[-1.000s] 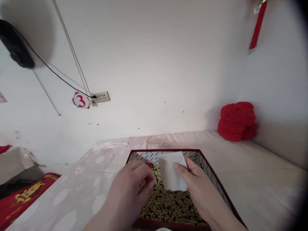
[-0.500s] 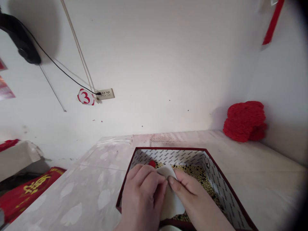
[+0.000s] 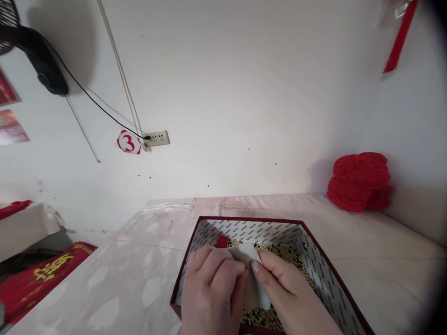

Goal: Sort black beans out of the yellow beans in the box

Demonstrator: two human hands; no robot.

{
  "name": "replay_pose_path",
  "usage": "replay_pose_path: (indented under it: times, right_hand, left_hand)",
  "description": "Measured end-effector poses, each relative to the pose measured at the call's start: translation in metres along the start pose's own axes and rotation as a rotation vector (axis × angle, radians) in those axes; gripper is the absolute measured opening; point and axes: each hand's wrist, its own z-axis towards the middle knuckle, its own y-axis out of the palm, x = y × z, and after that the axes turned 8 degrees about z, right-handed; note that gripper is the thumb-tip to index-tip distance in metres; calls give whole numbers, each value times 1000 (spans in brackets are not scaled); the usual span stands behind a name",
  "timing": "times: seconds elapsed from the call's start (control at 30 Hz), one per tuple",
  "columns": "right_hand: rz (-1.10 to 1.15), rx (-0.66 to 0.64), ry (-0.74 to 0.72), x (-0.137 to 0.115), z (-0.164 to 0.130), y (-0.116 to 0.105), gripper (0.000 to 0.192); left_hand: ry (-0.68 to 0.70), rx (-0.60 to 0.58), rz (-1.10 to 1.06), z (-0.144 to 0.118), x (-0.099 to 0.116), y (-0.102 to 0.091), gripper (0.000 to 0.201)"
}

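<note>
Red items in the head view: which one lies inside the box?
The small red piece beyond the left hand; the fluffy bundle, hanging strip and yellow-lettered banner are all outside the box.

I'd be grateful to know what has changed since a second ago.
The left hand has moved right, its fingers now at the white piece, which sits lower in view. The right hand kept its grip; the box and red bundle stayed put.

And in comes my left hand (image 3: 211, 286), apart from the white piece (image 3: 257, 295) a second ago, now curled over it beside my right thumb (image 3: 256, 267)! The piece drops nearer me, and a fan grille (image 3: 7, 18) slips into view, upper left.
</note>
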Motion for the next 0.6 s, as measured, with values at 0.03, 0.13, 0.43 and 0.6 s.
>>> replay_pose_path:
  times: [0.03,0.13,0.43,0.6]
  right_hand:
    - [-3,17,-10,-1,0,0,27]
    - [-9,25,-22,-3,0,0,27]
    - [-36,18,-18,2,-1,1,25]
    - [-37,27,-24,4,0,1,26]
  left_hand:
    - [2,14,-4,0,-1,1,10]
    - [-2,61,-18,0,-2,1,11]
    - [23,147,25,-1,2,4,17]
    - [12,147,-1,-2,1,7,20]
